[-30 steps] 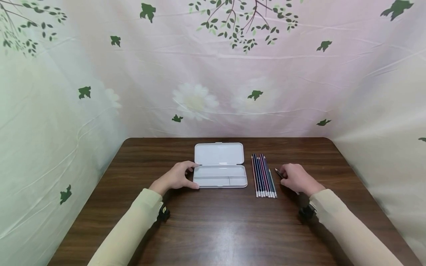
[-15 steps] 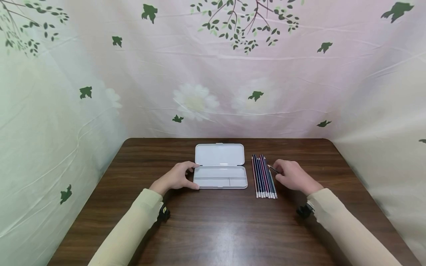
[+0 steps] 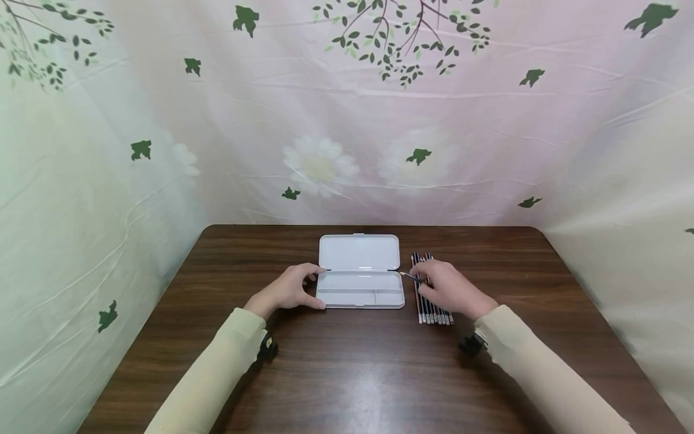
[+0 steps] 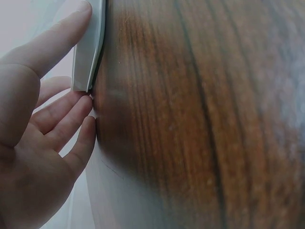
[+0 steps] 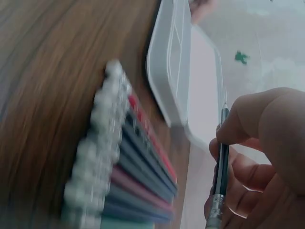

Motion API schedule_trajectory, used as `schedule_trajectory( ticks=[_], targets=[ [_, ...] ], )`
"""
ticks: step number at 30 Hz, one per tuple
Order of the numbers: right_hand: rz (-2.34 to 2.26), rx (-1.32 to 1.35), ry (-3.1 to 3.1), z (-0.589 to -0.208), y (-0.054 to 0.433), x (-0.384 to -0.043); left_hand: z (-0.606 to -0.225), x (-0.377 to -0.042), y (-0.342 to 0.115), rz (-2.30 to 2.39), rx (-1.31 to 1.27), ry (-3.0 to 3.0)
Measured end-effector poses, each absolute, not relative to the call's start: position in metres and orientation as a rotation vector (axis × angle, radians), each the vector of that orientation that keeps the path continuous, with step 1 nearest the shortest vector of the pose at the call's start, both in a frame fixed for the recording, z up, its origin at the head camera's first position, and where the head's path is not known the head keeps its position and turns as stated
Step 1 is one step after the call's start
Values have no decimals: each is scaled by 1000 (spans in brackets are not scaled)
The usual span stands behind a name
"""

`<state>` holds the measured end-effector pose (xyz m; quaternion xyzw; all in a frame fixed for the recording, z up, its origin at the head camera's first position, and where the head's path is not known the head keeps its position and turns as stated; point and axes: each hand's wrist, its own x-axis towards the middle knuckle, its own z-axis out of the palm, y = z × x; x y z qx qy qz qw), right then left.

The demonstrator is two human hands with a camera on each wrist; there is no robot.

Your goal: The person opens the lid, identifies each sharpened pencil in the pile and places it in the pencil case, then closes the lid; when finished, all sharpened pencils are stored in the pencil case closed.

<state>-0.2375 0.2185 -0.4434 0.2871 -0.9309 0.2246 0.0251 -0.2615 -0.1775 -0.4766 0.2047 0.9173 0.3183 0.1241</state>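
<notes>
A white pencil case (image 3: 360, 307) lies with its lid (image 3: 359, 251) folded back, its compartments bare. My left hand (image 3: 288, 289) holds the case's left end, thumb at the front corner and fingers toward the back; the left wrist view shows the thumb on the rim and fingertips at the end wall. Between thumb and fingers my right hand (image 3: 450, 288) pinches a dark pencil (image 5: 221, 167), its sharpened tip pointing toward the case's right edge. Beneath that hand lies a row of pencils (image 3: 435, 319), partly covered, with white erasers toward me.
The dark wood table (image 3: 347, 367) runs back to a patterned cloth backdrop (image 3: 363, 120), which also hangs along both sides. Several pencils (image 5: 138, 162) lie side by side just right of the case, blurred in the right wrist view.
My right hand has moved left with the pencil, from the table right of the row to over the row, its tip now by the case. My left hand has stayed at the case.
</notes>
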Motion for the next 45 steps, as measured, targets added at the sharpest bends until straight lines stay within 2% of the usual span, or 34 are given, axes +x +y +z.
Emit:
schedule_trajectory(
  ticks=[19, 33, 45],
  targets=[
    [634, 1321, -2712, -452, 123, -236, -479, -261, -177, 928, 578, 2675],
    [647, 1353, -2740, -462, 87, -237, -479, -263, -177, 947, 611, 2678],
    [651, 1335, -2733, -467, 87, -237, -480, -263, -177, 949, 618, 2672]
  ],
)
